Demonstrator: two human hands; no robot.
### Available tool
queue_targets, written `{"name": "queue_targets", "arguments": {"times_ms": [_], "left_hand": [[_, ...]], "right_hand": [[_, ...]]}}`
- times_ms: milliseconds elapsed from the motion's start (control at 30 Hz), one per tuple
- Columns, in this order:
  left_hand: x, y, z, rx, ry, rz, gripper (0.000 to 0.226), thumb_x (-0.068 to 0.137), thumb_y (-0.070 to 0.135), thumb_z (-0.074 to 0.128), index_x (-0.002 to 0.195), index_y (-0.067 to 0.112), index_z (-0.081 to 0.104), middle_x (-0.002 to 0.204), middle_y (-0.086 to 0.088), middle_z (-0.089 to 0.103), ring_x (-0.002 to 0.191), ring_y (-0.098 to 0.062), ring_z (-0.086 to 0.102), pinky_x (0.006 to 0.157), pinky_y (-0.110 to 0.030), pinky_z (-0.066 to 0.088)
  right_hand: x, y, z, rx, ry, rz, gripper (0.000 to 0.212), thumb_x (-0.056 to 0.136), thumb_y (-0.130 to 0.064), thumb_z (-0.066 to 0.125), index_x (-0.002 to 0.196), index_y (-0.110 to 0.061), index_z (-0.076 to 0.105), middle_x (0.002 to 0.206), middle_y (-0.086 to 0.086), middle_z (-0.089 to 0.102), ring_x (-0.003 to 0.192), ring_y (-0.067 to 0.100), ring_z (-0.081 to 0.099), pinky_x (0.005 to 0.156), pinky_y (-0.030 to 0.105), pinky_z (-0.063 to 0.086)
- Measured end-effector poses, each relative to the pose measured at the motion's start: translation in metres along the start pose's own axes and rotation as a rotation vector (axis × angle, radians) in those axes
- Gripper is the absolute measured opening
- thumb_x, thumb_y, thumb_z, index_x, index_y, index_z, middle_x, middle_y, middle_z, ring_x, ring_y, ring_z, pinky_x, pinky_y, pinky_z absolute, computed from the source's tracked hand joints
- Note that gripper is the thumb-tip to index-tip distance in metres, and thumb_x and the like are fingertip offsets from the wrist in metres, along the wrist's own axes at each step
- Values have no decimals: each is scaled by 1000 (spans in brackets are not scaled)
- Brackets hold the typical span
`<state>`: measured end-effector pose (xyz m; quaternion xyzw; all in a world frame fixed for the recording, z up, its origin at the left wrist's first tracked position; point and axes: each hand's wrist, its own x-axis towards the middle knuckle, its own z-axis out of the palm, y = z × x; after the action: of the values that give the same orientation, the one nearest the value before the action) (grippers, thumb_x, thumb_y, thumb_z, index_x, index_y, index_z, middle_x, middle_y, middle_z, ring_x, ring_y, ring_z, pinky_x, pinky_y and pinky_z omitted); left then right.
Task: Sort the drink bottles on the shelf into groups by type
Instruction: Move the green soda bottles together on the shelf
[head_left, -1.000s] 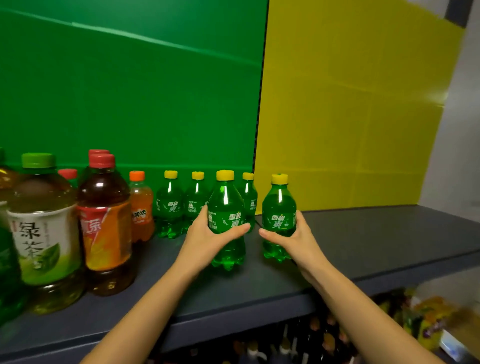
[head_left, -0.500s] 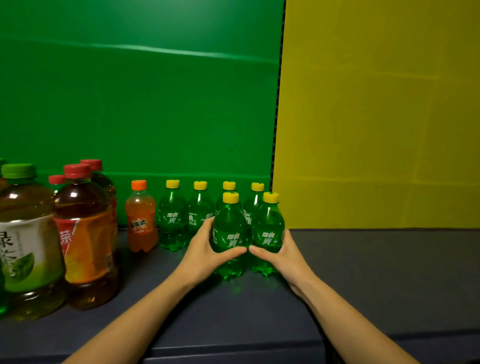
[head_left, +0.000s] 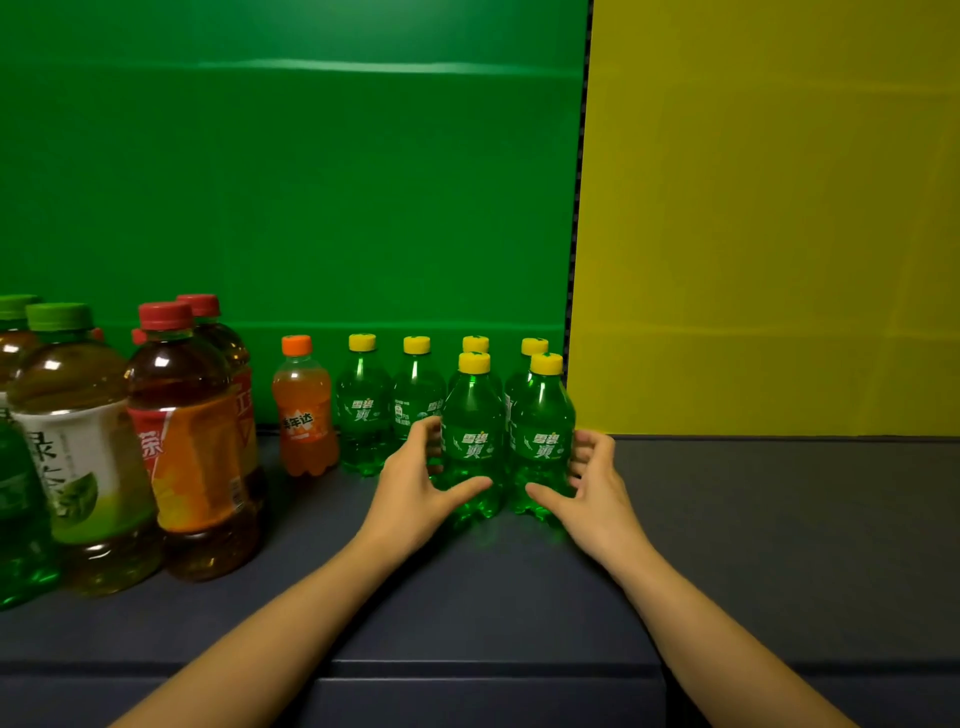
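Two small green soda bottles with yellow caps stand side by side on the dark shelf (head_left: 779, 530). My left hand (head_left: 413, 488) curls round the left one (head_left: 472, 441), thumb across its front. The right one (head_left: 543, 441) is cupped by my right hand (head_left: 595, 488), fingers at its far side. Directly behind them stands a back row of several matching green bottles (head_left: 363, 410). Left of that row is a small orange soda bottle (head_left: 304, 415). Large red-capped tea bottles (head_left: 192, 447) and a green-capped green tea bottle (head_left: 78, 447) stand at the left.
A large green bottle (head_left: 15, 525) is cut off at the left edge. A green panel (head_left: 291, 182) and a yellow panel (head_left: 769, 218) form the back wall. The shelf's front edge (head_left: 467, 667) runs below my forearms.
Both hands brought their green bottles together and back toward the rear row. The two bottles now stand touching just in front of it.
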<state>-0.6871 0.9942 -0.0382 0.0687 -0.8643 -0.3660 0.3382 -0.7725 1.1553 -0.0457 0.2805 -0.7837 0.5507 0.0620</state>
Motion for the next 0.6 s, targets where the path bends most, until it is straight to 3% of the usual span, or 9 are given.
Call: {"name": "queue_targets", "arguments": {"times_ms": [133,267,333,467,600], "left_hand": [[1,-1,1,37,5,36,82,72,32,75,140,12,34,125,9,44,108,-1,42,89,-11,36],[5,-6,2,60,13,46,80,72,32,75,139,10,36,125,-2,48,101,-5,46,80,-4,34],[6,-6,3,64,12,44,81,74,32,74,140,10,33,132,-2,46,107,-4,44,84,-4,29],[6,-8,5,70,-8,36,82,76,34,71,142,11,28,141,-2,40,130,-12,37,98,-12,26],[-1,-4,-3,136,-87,30,76,86,40,58,146,14,19,148,0,30,135,-14,31,107,-23,27]], "right_hand": [[2,0,2,-32,6,-27,72,76,-13,74,131,-9,28,135,8,47,124,20,46,98,24,38],[2,1,2,-56,8,-41,73,78,-15,73,134,-10,27,138,8,45,126,20,45,100,27,38],[2,2,2,-58,16,-48,73,77,-15,73,134,-10,27,138,9,45,126,21,45,102,28,39],[1,1,2,-64,31,-46,74,77,-16,74,135,-10,29,137,7,44,121,19,47,95,22,38],[-3,-7,-2,-124,181,-78,68,76,-22,74,132,-7,37,124,4,38,102,13,45,86,21,38]]}}
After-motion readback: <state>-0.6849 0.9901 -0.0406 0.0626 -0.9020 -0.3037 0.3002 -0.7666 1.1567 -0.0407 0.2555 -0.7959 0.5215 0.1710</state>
